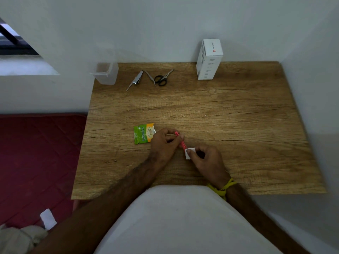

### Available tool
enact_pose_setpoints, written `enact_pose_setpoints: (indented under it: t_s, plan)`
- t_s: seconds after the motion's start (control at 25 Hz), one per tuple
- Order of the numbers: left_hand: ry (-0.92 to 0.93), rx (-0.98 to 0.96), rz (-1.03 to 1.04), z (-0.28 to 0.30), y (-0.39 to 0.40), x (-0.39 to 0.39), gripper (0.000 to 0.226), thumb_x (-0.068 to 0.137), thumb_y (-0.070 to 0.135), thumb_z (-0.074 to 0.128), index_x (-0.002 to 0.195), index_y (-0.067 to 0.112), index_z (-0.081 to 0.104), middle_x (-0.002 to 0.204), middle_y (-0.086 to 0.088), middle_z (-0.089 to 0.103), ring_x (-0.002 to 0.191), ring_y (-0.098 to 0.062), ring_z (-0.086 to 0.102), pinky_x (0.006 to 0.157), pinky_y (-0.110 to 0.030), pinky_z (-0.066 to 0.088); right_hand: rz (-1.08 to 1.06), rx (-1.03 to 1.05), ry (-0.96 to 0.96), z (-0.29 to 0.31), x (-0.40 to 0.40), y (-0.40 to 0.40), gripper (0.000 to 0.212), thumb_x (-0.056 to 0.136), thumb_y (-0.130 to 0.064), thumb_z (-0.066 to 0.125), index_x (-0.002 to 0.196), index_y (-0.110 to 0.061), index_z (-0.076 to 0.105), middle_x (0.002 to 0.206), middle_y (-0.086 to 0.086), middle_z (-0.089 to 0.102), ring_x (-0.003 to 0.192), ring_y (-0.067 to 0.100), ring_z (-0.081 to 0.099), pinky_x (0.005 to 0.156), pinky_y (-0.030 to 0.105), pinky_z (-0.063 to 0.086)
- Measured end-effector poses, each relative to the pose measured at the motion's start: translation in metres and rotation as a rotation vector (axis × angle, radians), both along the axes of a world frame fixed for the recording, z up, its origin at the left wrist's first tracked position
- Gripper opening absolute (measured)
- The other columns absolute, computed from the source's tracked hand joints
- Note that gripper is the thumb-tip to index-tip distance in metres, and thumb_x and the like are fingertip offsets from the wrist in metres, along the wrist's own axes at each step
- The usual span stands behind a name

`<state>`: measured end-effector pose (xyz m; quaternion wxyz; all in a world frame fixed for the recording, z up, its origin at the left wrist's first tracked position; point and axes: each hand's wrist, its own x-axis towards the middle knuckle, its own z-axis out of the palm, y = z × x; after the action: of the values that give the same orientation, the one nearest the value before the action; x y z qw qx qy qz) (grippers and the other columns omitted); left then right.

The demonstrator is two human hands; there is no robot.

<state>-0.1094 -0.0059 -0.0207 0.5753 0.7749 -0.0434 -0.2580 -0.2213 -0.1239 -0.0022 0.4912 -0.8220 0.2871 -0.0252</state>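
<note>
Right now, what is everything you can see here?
wooden table: one, light brown, centre
torn foil sachet: one, green and orange, near middle
slim plastic stick: one, pink, right of sachet
small square pad: one, white, at stick's lower end
metal nail clipper: one, silver, far edge
metal strip: one, silver, beside clipper
small scissors: one, black handles, far edge
plastic container: one, clear, far left corner
tall cardboard box: one, white, upright, far right
quilted mattress: one, dark red, left of table
thread wristband: one, yellow, right wrist
left hand: one, pinches stick
right hand: one, pinches pad
</note>
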Motion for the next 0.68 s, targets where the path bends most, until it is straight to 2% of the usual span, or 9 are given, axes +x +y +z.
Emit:
enact_pose_setpoints:
  t_s: [0.12, 0.2, 0.28, 0.4, 0.48, 0.56, 0.68]
  plan:
    - [-0.004, 0.002, -0.002, 0.0019, -0.0005, 0.0001, 0.019, 0.087, 0.015, 0.075, 0.103, 0.008, 0.067, 0.085, -0.004, 0.077, 0.076, -0.011, 0.075, 0.072, -0.023, 0.059, -0.091, -0.005, 0.035, -0.0038, -0.0010, -0.0031, 0.013, 0.091, -0.019, 0.069, 0.096, -0.009, 0.076, 0.080, -0.003, 0.069, 0.077, 0.009, 0.065, 0.067, 0.025, 0.053]
    - [0.005, -0.018, -0.003, 0.0019, -0.0002, 0.0007, 0.017, 0.089, 0.013, 0.072, 0.104, 0.007, 0.066, 0.088, -0.004, 0.077, 0.080, -0.009, 0.075, 0.073, -0.020, 0.058, -0.187, -0.039, -0.016, -0.0023, -0.0027, -0.0059, 0.012, 0.092, -0.016, 0.069, 0.096, -0.007, 0.075, 0.080, -0.005, 0.067, 0.078, 0.005, 0.064, 0.067, 0.022, 0.053]
    - [0.033, -0.052, 0.007, 0.0020, 0.0002, 0.0008, 0.016, 0.092, 0.010, 0.068, 0.107, 0.005, 0.064, 0.091, -0.006, 0.077, 0.084, -0.009, 0.075, 0.073, -0.019, 0.057, -0.188, -0.093, -0.093, 0.0012, -0.0040, -0.0042, 0.010, 0.092, -0.014, 0.069, 0.095, -0.007, 0.075, 0.079, -0.006, 0.066, 0.075, 0.000, 0.062, 0.066, 0.017, 0.050]
    - [0.053, -0.092, 0.039, 0.0001, 0.0005, -0.0002, 0.016, 0.092, 0.006, 0.067, 0.107, 0.003, 0.064, 0.092, -0.007, 0.078, 0.088, -0.011, 0.075, 0.078, -0.023, 0.058, -0.076, -0.185, -0.141, 0.0009, -0.0030, 0.0011, 0.009, 0.091, -0.016, 0.069, 0.088, -0.009, 0.073, 0.079, 0.002, 0.069, 0.073, 0.012, 0.063, 0.064, 0.031, 0.054]
    - [0.041, -0.101, 0.041, 0.0011, 0.0016, -0.0011, 0.017, 0.091, 0.008, 0.068, 0.107, 0.004, 0.065, 0.093, -0.007, 0.077, 0.087, -0.008, 0.074, 0.076, -0.019, 0.057, -0.080, -0.252, -0.155, -0.0009, -0.0012, 0.0007, 0.010, 0.090, -0.015, 0.069, 0.085, -0.008, 0.072, 0.076, 0.004, 0.069, 0.072, 0.018, 0.064, 0.064, 0.037, 0.054]
    - [0.019, -0.094, 0.033, 0.0022, 0.0031, -0.0011, 0.019, 0.092, 0.011, 0.068, 0.109, 0.005, 0.065, 0.094, -0.007, 0.077, 0.083, -0.004, 0.073, 0.070, -0.013, 0.053, -0.151, -0.170, -0.167, 0.0016, -0.0005, -0.0002, 0.007, 0.090, -0.013, 0.070, 0.084, -0.011, 0.073, 0.075, 0.001, 0.069, 0.071, 0.015, 0.065, 0.064, 0.036, 0.055]
    - [0.049, -0.127, 0.067, 0.0033, 0.0021, -0.0013, 0.021, 0.091, 0.013, 0.070, 0.111, 0.007, 0.066, 0.094, -0.007, 0.077, 0.083, -0.009, 0.074, 0.071, -0.020, 0.056, -0.136, 0.096, -0.113, 0.0027, 0.0021, 0.0027, 0.005, 0.089, -0.014, 0.072, 0.086, -0.010, 0.075, 0.079, 0.002, 0.072, 0.074, 0.013, 0.067, 0.064, 0.027, 0.055]
